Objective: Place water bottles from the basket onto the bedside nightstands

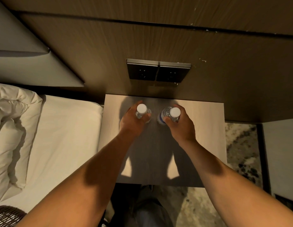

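Note:
Two clear water bottles with white caps stand upright over the far half of the light wood nightstand [206, 128]. My left hand [132, 122] is wrapped around the left bottle [142, 109]. My right hand [181, 124] is wrapped around the right bottle [172, 113], which shows a blue label. The bottles are a hand's width apart. Their bases are hidden by my fingers, so I cannot tell whether they rest on the top. The rim of the wicker basket [6, 215] shows at the bottom left corner, on the bed.
A bed with a white sheet [63, 141] and a rumpled duvet [13, 128] lies left of the nightstand. A double wall socket [158, 72] sits on the dark wood panel behind it. Patterned carpet [240, 153] is on the right, and my leg is below.

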